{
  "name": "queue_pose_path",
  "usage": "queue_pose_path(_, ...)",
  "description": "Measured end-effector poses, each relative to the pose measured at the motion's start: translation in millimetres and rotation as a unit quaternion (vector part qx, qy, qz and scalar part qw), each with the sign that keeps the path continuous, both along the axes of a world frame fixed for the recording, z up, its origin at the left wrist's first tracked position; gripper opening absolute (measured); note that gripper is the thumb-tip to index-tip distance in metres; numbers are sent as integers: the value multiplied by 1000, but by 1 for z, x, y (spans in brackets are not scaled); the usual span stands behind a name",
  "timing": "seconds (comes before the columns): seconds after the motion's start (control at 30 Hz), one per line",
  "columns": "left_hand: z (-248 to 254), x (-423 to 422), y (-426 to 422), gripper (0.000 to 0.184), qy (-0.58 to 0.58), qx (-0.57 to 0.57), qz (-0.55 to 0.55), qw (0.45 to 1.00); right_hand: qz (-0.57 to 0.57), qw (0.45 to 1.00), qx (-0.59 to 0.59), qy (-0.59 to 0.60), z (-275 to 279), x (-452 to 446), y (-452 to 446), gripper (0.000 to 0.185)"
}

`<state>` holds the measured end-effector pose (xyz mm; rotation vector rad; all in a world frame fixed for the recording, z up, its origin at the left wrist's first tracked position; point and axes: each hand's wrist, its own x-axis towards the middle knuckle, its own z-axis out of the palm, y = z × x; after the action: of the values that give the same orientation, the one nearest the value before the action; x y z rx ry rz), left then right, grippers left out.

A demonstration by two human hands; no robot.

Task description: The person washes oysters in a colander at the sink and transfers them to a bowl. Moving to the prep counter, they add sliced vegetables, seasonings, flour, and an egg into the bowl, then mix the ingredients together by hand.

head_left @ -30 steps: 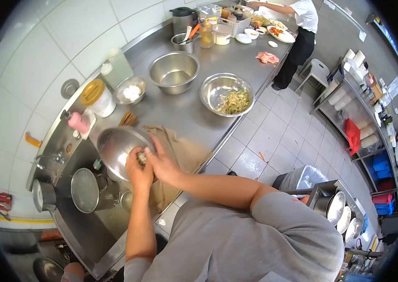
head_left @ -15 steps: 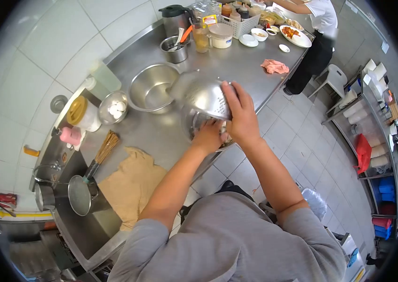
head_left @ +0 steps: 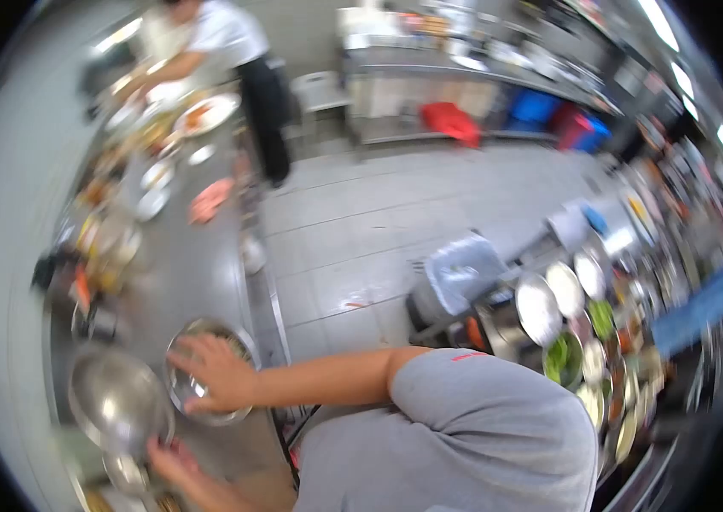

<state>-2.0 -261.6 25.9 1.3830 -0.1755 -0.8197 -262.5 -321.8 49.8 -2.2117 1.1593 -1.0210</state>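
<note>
My right hand [head_left: 221, 375] is spread over a steel bowl [head_left: 246, 341] on the counter, fingers apart, reaching across its opening. Pale contents show at the bowl's far side; the hand hides the rest. Motion blurs my left hand [head_left: 175, 465], which is at the near rim of a larger steel bowl [head_left: 114, 397]. Its fingertips are at or against that rim; whether they grip it I cannot tell. A smaller steel bowl [head_left: 127, 472] is beside the larger one. The colander from before cannot be made out separately.
The steel counter [head_left: 199, 286] carries a pink cloth [head_left: 210, 200], small white dishes [head_left: 153, 203] and an oval plate of food [head_left: 208, 113]. A co-worker [head_left: 238, 51] stands at its far end. A lined bin [head_left: 462, 271] and ingredient containers [head_left: 562, 358] are at right.
The view has swung right, showing the floor and another work station. My right hand has let go of the colander and is over the bowl; my left hand has left that bowl.
</note>
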Motion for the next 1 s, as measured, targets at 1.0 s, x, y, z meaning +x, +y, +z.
queue_pose_path(1.0, -43, 223, 50, 35, -96, 36, -73, 992, -159, 834, 435, -300, -111, -14, 41, 67)
